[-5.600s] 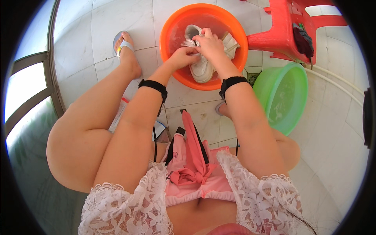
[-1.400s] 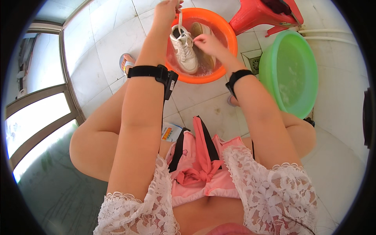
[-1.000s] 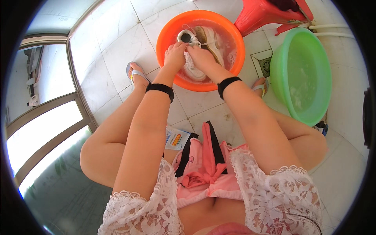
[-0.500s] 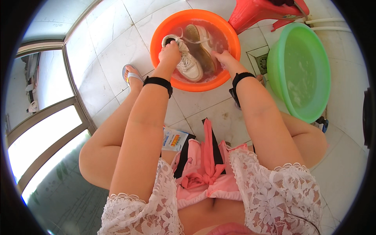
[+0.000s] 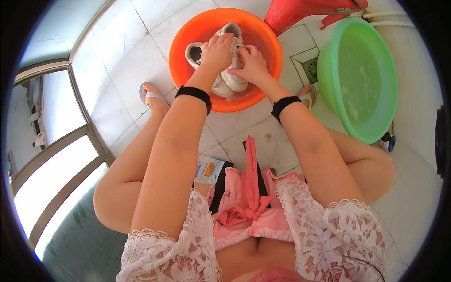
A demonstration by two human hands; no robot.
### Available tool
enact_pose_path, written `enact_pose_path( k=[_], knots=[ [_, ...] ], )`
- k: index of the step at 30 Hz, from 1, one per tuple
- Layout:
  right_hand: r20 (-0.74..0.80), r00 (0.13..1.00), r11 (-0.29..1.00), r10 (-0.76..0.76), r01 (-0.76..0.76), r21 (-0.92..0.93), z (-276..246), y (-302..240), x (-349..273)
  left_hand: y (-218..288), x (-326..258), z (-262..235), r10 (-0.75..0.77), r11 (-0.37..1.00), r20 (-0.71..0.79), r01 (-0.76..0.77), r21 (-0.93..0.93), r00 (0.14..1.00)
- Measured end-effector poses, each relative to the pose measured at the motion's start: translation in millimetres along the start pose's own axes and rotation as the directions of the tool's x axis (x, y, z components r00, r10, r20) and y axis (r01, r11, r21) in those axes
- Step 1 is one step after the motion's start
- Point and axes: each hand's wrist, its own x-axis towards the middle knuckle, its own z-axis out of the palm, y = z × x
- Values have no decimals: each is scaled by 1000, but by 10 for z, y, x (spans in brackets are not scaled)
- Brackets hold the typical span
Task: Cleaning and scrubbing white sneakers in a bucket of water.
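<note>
An orange basin [image 5: 181,44] of water stands on the tiled floor in front of me. Two white sneakers lie in it. My left hand [image 5: 217,49] and my right hand [image 5: 252,63] both grip one white sneaker [image 5: 233,70] from above, over its laces. The other sneaker [image 5: 193,50] sits beside it at the left, its opening facing up. Both wrists wear black bands.
A green basin [image 5: 361,80] of water stands to the right, near a floor drain [image 5: 311,69]. A red plastic stool [image 5: 300,11] is behind the orange basin. My feet in sandals flank the basin. A window frame [image 5: 70,141] runs along the left.
My hands lifted a sneaker above the basin, then lowered it back into the water. Both hands now press together on one sneaker.
</note>
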Motion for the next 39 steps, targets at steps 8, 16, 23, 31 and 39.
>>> enact_pose_path(
  k=[8, 16, 23, 31, 39],
  knots=[
    [366, 928, 992, -72, 29, 122, -167, 25, 120, -216, 37, -223, -34, 993, 293, 66, -101, 956],
    [229, 949, 974, -217, 197, 108, -62, -156, 3, -221, -25, -179, -216, 944, 500, 309, -111, 839],
    [267, 963, 964, -32, -40, 262, -78, -148, 47, -14, -25, -448, -274, 954, 627, 123, 274, 729],
    [301, 951, 938, -69, -41, 345, 75, 77, 63, -418, 6, -152, 1, 998, 674, 43, -47, 739],
    [257, 958, 824, 123, -243, 512, 220, -77, -20, -335, -63, -26, -211, 627, 748, 674, -391, 629]
  ],
)
